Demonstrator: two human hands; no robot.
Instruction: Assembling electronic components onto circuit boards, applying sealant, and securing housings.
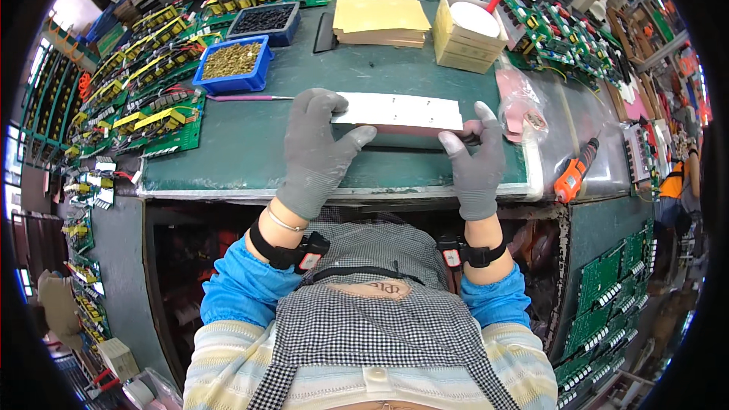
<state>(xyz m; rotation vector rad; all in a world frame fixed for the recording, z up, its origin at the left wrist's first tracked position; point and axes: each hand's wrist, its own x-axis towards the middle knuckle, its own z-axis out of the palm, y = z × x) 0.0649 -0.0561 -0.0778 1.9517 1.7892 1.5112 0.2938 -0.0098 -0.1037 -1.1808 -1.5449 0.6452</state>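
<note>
A long, pale metal bar (402, 111) with a few small holes in its top face is held level, just over the green work mat (250, 156). My left hand (315, 153), in a grey glove, grips the bar's left end between thumb and fingers. At the other end, my gloved right hand (478, 165) pinches the bar, its thumb on the near side and some fingers partly hidden. The underside of the bar is out of sight. A purple-handled screwdriver (247, 98) lies on the mat, left of my left hand.
Farther back are a blue bin of brass-coloured screws (231, 61), a bin of small black parts (263, 21), a stack of yellow sheets (380, 17) and a wooden box (463, 42). An orange electric screwdriver (575, 173) lies right. Circuit boards (156, 61) crowd the left.
</note>
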